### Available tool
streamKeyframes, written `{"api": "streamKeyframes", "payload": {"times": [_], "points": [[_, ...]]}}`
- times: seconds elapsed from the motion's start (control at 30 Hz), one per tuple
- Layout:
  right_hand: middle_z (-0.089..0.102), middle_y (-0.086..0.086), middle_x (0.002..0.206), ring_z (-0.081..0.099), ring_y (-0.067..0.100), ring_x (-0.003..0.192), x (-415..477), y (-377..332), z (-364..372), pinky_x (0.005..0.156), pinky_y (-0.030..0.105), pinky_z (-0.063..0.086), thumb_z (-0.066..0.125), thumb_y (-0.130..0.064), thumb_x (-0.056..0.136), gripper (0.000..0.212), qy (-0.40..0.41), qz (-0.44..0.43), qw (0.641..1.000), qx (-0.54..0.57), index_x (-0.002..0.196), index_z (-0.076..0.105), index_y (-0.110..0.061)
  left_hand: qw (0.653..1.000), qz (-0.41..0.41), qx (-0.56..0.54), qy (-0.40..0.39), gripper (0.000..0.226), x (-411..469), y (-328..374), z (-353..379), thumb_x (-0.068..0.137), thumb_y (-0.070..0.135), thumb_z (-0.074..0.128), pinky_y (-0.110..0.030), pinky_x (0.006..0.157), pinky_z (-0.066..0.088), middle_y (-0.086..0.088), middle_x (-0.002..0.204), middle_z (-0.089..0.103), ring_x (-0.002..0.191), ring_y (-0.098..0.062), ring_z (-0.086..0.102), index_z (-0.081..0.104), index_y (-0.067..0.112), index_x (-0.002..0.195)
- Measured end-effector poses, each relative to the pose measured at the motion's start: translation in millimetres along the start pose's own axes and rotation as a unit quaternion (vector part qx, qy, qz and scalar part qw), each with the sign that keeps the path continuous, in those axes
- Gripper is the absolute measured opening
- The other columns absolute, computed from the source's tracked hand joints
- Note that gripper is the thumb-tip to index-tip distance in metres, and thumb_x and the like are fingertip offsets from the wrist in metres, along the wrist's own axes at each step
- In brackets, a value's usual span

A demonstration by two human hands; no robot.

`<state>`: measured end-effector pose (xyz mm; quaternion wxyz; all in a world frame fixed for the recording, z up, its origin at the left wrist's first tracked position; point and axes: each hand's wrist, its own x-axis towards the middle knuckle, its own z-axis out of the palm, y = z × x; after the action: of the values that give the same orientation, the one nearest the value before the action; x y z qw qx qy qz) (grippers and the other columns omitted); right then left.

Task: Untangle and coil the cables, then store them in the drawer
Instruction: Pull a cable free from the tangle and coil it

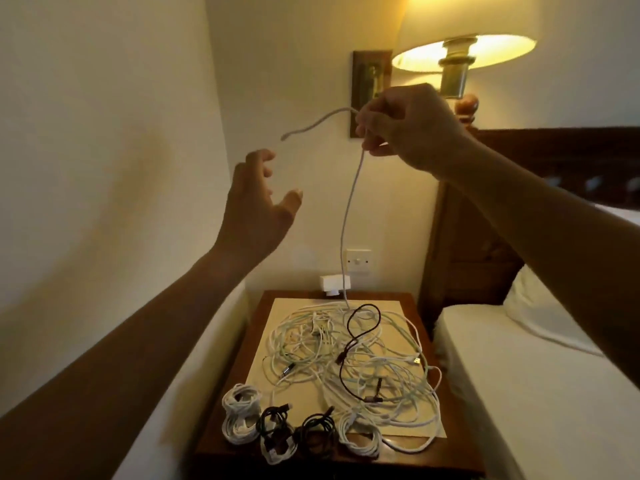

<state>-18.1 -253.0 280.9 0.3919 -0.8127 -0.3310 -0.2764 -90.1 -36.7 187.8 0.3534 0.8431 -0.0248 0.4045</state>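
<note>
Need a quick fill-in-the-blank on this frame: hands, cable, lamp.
1. The right hand pinches a raised ___ cable.
2. The left hand, fingers open, holds ___.
3. The wall lamp is switched ___.
Missing: white; nothing; on.

Dim warm light from lit lamp (464, 46), soft focus, edges bowed by wide lens

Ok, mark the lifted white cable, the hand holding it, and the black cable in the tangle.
lifted white cable (343, 244): head view, hanging stretch.
right hand (412, 126): head view, back of hand.
black cable (364, 305): head view, top loop.
</note>
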Motion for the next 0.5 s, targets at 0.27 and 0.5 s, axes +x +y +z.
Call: {"api": "streamKeyframes", "payload": {"times": [0.27, 0.5], "points": [[0.067, -0.008, 0.101, 0.064, 0.0, 0.09, 8, -58, -70, 0.082, 0.012, 0.049, 0.058, -0.03, 0.105, 0.022, 0.071, -0.13, 0.982, -0.118, 0.117, 0.069, -0.015, 0.972, 0.171, 0.149, 0.058, 0.029, 66, 109, -40, 0.101, 0.033, 0.056, -0.042, 0.101, 0.041, -0.002, 0.126, 0.06, 0.12, -0.023, 0.053, 0.059, 0.02, 0.126], [0.068, 0.008, 0.106, 0.056, 0.017, 0.095, -22, -35, -83, 0.076, 0.031, 0.047, 0.06, -0.025, 0.103, 0.021, 0.075, -0.205, 0.943, -0.252, 0.115, 0.061, -0.008, 0.988, 0.15, -0.022, -0.033, 0.021, 36, 132, -58, 0.105, 0.025, 0.05, -0.017, 0.06, 0.045, 0.006, 0.073, 0.063, 0.06, -0.001, 0.055, 0.063, 0.022, 0.088]]}}
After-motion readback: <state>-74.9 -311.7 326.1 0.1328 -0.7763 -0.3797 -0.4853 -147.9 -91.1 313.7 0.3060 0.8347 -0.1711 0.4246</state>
